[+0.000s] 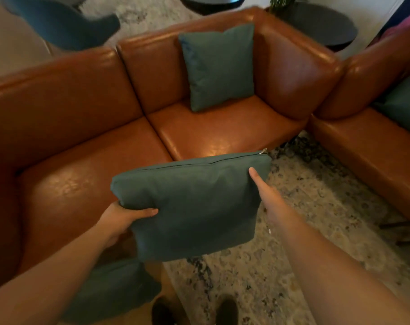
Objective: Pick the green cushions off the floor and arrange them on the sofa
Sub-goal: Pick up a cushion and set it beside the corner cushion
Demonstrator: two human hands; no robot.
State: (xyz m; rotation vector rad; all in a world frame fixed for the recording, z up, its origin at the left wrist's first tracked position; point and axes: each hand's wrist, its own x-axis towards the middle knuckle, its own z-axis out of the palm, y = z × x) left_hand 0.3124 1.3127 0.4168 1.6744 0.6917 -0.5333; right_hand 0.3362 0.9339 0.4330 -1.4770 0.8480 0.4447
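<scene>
Green cushion with a zip along its top edge is held in the air in front of the tan leather sofa, above the seat's front edge and the patterned rug. The left hand pinches its lower left corner, thumb on the near face and fingers hidden behind. The right hand grips the right edge the same way, thumb pressed flat on the front. A 2nd green cushion stands upright in the sofa's far corner, leaning on the backrest. A 3rd lies low by the person's legs, beside the sofa front. Another rests on the neighbouring sofa at right. 2 dark shoes show at the bottom.
</scene>
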